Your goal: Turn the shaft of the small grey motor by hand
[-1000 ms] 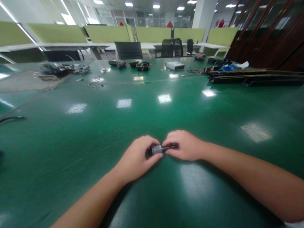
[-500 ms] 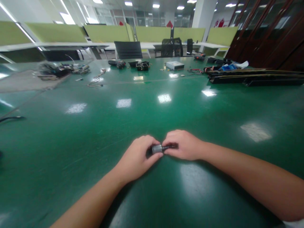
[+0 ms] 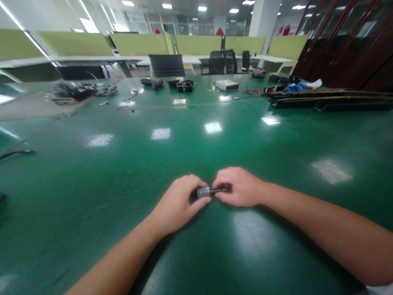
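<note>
Low in the middle of the view, my left hand (image 3: 179, 203) is closed on a small silver cylinder (image 3: 203, 192), with thumb and fingers on either side of it. A thin dark shaft (image 3: 217, 190) runs from the cylinder's right end. Around that shaft the thumb and fingers of my right hand (image 3: 241, 186) are closed. The shaft's far end goes into the shadow of the right hand, so its tip is hard to see. Both hands are close to the green tabletop (image 3: 196, 155), with a narrow gap between their fingertips.
Toward the far edge stand a silver box-shaped drive (image 3: 226, 85) and black parts (image 3: 184, 85). Long black rails (image 3: 331, 100) lie at the far right. A pile of cables and boards (image 3: 82, 91) sits far left, and a black cable end (image 3: 18, 153) is nearer on the left.
My right hand has shifted slightly to the right, widening the gap between the fingertips a little. My left hand and the cylinder have stayed almost in place.
</note>
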### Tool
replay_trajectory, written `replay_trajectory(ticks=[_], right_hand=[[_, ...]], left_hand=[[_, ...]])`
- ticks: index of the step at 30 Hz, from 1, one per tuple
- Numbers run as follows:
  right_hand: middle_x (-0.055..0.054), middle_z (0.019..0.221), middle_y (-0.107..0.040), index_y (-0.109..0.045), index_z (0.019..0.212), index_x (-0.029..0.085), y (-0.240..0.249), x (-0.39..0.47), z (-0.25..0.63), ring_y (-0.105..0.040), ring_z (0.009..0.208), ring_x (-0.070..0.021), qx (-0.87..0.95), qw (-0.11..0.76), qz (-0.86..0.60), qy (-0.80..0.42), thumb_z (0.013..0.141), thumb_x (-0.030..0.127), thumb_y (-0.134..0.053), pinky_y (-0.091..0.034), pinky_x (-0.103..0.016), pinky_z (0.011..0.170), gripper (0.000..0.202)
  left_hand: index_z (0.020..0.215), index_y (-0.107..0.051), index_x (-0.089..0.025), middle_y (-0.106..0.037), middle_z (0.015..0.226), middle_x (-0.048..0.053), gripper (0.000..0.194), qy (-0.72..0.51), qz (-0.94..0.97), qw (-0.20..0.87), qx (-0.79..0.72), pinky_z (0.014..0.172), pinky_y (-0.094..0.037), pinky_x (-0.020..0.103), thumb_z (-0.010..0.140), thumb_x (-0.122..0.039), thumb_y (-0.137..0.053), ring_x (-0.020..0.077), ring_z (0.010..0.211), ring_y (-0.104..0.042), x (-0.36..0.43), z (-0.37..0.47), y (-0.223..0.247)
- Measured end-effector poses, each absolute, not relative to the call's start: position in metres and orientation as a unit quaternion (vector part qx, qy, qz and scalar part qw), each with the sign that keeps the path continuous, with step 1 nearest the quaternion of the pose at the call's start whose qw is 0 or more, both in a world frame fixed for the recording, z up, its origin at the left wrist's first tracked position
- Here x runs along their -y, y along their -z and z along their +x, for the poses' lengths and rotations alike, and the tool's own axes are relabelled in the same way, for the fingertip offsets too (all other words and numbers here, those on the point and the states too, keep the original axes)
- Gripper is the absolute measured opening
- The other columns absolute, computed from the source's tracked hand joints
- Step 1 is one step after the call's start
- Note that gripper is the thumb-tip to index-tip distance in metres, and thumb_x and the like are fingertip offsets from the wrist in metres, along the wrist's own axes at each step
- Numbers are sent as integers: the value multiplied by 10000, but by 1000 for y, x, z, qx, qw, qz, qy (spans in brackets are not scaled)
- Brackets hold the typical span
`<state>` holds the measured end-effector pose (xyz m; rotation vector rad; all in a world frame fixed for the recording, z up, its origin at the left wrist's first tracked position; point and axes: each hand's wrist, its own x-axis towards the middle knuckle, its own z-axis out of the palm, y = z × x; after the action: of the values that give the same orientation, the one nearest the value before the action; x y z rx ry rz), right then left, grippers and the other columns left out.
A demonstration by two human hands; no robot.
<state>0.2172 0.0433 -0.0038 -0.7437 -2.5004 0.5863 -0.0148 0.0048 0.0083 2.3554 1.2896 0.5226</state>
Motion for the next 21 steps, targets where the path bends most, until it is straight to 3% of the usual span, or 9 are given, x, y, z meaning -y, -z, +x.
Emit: replay_trajectory(ticks=[10,21], right_hand=[[1,781,-646,-703,884,176,1,-44,218,-570,704,-127,905,225,-277,-229,814,206,-684,-417,-250,686,79],[20,702,-630,-668,800,171,0,-44,223,-545,636,-113,906,220,-287,-220,757,205,-698,-402,-246,652,63]], left_hand=[[1024,-636,-222,-660,974,35,196,-188,845,201,-458,822,-462,370,901,-375,-642,228,906,-603,-4,-15,-10],[1019,-635,-223,-660,976,32,185,-184,846,205,-456,814,-455,361,892,-355,-659,225,903,-601,-4,-15,-11]])
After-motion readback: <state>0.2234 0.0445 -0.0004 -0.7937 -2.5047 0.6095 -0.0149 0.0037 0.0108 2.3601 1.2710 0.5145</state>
